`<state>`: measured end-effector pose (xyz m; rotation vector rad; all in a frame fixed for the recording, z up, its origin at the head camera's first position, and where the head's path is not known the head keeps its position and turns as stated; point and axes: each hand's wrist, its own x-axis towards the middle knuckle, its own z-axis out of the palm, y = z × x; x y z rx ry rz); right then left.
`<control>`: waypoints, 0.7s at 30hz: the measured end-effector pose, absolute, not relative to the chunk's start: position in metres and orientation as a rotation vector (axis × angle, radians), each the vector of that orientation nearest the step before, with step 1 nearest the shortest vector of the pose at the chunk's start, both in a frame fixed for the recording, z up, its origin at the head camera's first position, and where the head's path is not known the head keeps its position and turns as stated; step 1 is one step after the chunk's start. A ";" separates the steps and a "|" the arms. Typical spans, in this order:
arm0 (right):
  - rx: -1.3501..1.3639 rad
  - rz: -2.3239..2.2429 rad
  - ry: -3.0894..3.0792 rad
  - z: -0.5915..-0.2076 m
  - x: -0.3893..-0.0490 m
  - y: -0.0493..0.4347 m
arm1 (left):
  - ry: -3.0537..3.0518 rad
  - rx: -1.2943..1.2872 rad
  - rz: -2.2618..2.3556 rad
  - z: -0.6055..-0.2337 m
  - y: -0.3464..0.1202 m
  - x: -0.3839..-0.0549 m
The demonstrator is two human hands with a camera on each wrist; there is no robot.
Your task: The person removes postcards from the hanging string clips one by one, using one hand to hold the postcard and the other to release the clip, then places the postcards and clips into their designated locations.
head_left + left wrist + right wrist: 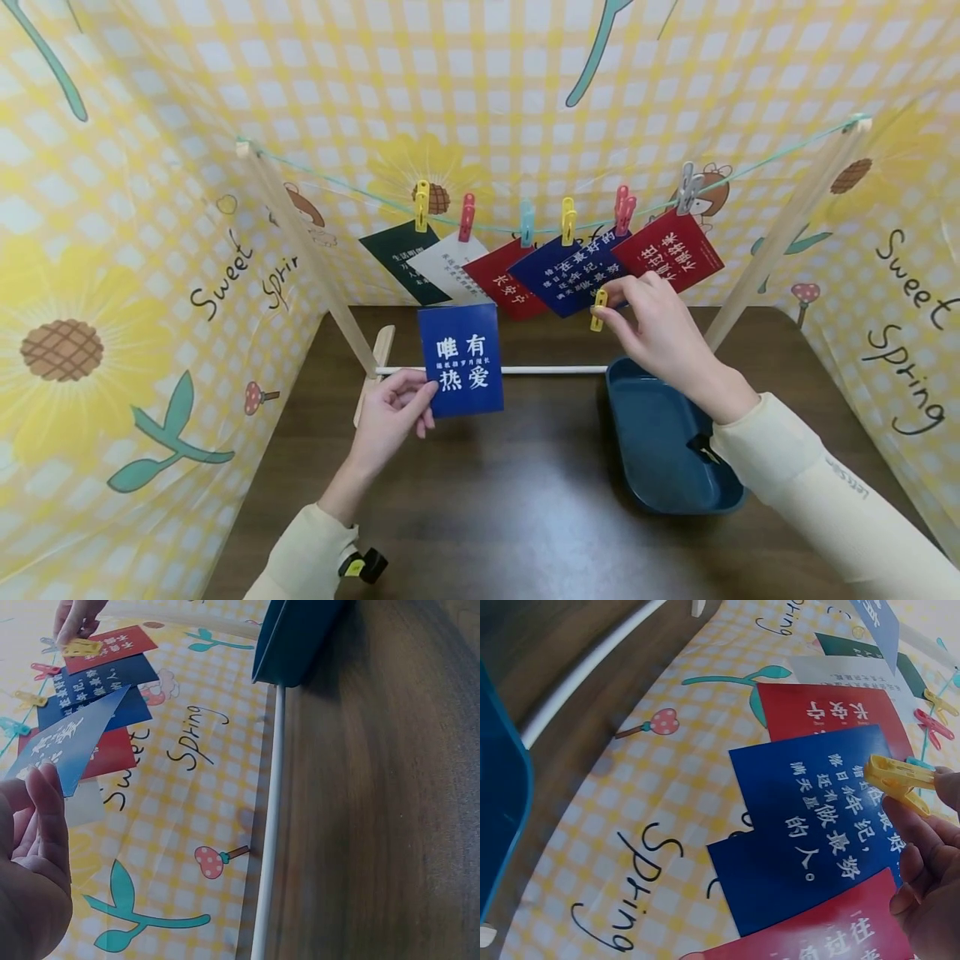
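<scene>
My left hand (393, 404) pinches a blue card (463, 358) with white lettering by its lower left edge, thumb in front. The card is upright, in front of and below the string. In my right hand (660, 329) a yellow clothespin (598, 310) is pinched between thumb and fingers; the right wrist view shows the same clothespin (900, 780) in front of the hanging blue cards (810, 825). Cards hang from a green string (337, 177) by coloured clothespins: a dark green card (401, 258), a white card (450, 267), a red card (504, 279), overlapping blue ones and another red card (678, 246).
Two wooden posts, left (307, 250) and right (787, 229), hold the string's ends. A white rod (555, 369) runs low between them. A dark blue tray (667, 450) stands on the brown table (510, 500) under my right forearm. Yellow checked cloth (510, 50) surrounds the table.
</scene>
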<state>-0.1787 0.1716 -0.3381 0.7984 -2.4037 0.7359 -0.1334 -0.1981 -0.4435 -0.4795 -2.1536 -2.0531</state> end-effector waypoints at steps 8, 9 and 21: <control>0.772 0.739 -2.420 -0.351 -0.175 0.179 | -2.234 -0.478 -2.028 -0.451 -0.196 -0.128; 0.767 0.739 -2.425 -0.353 -0.174 0.180 | -2.247 -0.482 -2.028 -0.452 -0.195 -0.128; 0.725 0.739 -2.477 -0.369 -0.174 0.190 | -2.336 -0.436 -2.035 -0.465 -0.194 -0.122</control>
